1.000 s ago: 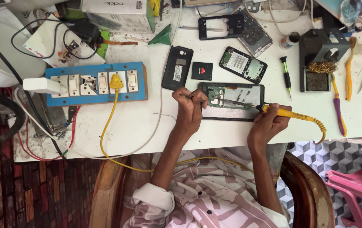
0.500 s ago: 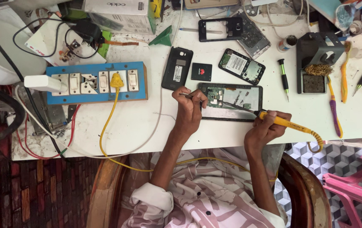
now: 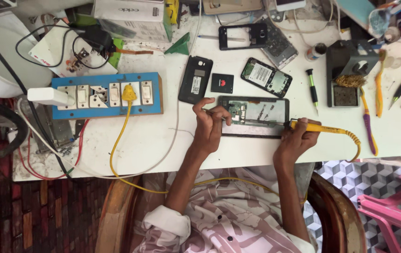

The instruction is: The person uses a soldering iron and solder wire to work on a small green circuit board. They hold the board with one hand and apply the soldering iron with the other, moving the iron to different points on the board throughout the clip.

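Person sat at the desk, patterned shirt nearest the camera, both forearms reaching out over the front edge.

Left hand was curled, fingers pinched on a thin tool over the left end of the open phone. Tool too small to identify.

Right hand was clenched around the yellow soldering iron, just beside the phone's right end, tip pointing left toward the phone edge. Iron's cable looped off right.

Phone lay flat near the front edge, between the two hands, board exposed, long side across.

Just behind it: black back cover, small black battery, second opened phone tilted. Screwdriver to the right of those.

Left: blue switchboard with yellow plug and white adapter; yellow cord ran off the front edge.

Right: iron stand with brass wool, orange toothbrush, purple toothbrush.

Far edge: empty black frame, white box, tangled cables.
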A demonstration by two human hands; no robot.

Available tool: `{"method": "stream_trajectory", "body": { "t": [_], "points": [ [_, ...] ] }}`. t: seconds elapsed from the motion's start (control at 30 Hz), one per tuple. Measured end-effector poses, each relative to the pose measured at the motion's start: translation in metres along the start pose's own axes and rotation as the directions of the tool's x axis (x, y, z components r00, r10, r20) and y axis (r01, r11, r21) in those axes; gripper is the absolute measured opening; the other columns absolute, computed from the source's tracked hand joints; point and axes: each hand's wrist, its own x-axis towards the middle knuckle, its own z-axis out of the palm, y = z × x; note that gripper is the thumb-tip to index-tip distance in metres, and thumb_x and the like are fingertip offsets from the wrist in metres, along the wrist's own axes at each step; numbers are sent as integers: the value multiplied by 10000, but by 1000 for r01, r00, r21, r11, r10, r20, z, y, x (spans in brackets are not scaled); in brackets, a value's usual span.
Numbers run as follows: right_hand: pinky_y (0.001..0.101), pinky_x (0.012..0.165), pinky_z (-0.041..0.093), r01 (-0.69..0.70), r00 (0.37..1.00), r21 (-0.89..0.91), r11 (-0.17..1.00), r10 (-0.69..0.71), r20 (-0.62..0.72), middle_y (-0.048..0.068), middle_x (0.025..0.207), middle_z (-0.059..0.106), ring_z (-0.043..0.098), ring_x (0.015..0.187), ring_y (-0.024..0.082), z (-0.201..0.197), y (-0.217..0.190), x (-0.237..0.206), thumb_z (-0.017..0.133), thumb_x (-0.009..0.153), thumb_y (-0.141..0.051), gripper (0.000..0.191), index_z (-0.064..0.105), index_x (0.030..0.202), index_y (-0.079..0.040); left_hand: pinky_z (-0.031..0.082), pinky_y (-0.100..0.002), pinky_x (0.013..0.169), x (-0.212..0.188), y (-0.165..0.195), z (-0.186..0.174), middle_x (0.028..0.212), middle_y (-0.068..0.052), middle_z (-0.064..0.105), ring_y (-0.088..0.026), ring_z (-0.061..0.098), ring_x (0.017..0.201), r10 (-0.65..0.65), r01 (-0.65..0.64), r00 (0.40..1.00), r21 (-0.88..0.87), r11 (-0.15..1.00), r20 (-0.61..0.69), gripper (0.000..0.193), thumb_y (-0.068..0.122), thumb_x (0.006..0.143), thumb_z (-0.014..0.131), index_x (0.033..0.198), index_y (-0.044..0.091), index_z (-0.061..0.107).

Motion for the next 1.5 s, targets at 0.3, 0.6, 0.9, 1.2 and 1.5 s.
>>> {"method": "stream_trajectory", "body": {
  "t": [0.3, 0.6, 0.9, 1.2, 1.5],
  "points": [
    [230, 486, 348, 38, 999, -22, 999, -38, 3, -20, 765, 429, 363, 544, 48, -2, 7, 1, 545, 1137, -234, 216, 440, 1034, -76, 517, -345, 772, -2, -1, 2, 842, -148, 655, -196, 641, 751, 56, -56, 998, 20, 998, 5, 255, 222, 1184, 328, 1391, 109, 232],
    [233, 478, 355, 25, 1000, 24, 999, -25, 5, -14, 771, 445, 371, 533, 50, -4, 12, 3, 542, 1127, -207, 189, 450, 1042, -66, 412, -256, 573, -2, -3, 0, 827, -140, 704, -92, 509, 549, -18, 20, 1000, 86, 996, -22, 253, 222, 1148, 312, 1361, 91, 276],
    [233, 497, 370, 62, 998, -2, 998, -62, -1, -12, 785, 470, 397, 558, 49, -1, 6, -3, 550, 1131, -209, 196, 461, 1040, -59, 474, -277, 673, 0, 1, 2, 828, -133, 629, -135, 568, 711, 26, -27, 998, -11, 1000, -49, 148, 235, 1187, 298, 1170, 107, 226],
    [220, 553, 378, 68, 996, -34, 997, -67, 54, -13, 760, 468, 419, 603, 47, -12, 2, -11, 545, 1142, -188, 189, 466, 1028, -60, 472, -310, 733, 2, 3, 4, 799, -130, 600, -158, 548, 726, 54, -53, 997, 11, 999, -53, 204, 277, 1173, 322, 1145, 106, 215],
    [221, 563, 410, 87, 994, -91, 992, -81, 68, 1, 753, 490, 452, 604, 57, -13, 8, -6, 525, 1144, -204, 187, 466, 1049, -55, 529, -329, 737, -3, -1, 5, 820, -138, 592, -171, 576, 734, 96, -98, 995, 59, 993, 30, 183, 269, 1189, 305, 1148, 112, 219]
  ]
}}
